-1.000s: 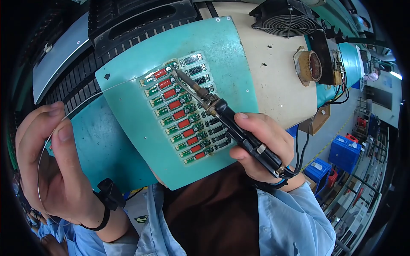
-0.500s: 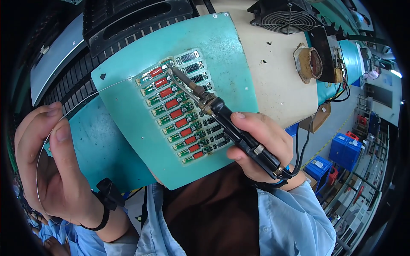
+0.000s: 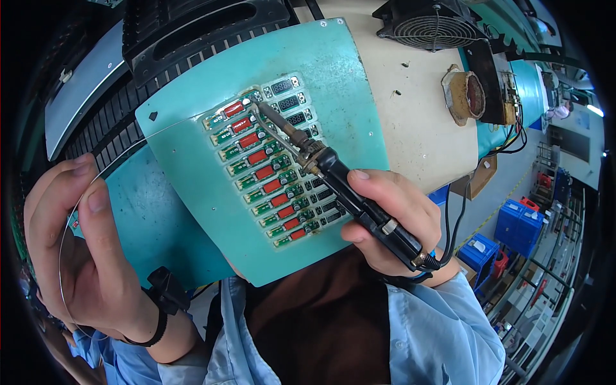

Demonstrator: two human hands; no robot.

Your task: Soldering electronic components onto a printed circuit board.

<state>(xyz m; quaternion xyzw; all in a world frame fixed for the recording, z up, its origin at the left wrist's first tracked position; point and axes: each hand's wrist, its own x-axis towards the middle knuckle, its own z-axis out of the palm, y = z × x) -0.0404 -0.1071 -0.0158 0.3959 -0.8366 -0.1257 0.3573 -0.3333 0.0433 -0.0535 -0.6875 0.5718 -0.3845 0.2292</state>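
My left hand [image 3: 96, 250] pinches a thin solder wire [image 3: 181, 124] between thumb and fingers. The wire stretches right to the top circuit board, and its loose end curves down across my palm. My right hand [image 3: 401, 221] is wrapped round a black soldering iron [image 3: 343, 179] with a thin metal tube along its shaft. The iron's tip is at the right part of the top board, close to where the wire ends; contact is too small to make out. Several small circuit boards [image 3: 256, 156] with red components sit in a column in a green plate [image 3: 192, 186], dark displays at their right.
A black fan [image 3: 433, 32] stands at the far right, near a brown round holder [image 3: 465, 95]. Behind the plate lies a black slotted rack [image 3: 205, 35]. The iron's cable [image 3: 459, 221] hangs at the right. Blue crates [image 3: 516, 224] stand on the floor.
My left hand has shifted very slightly right with the solder wire. My right hand and the soldering iron are nearly where they were, the tip still at the top board.
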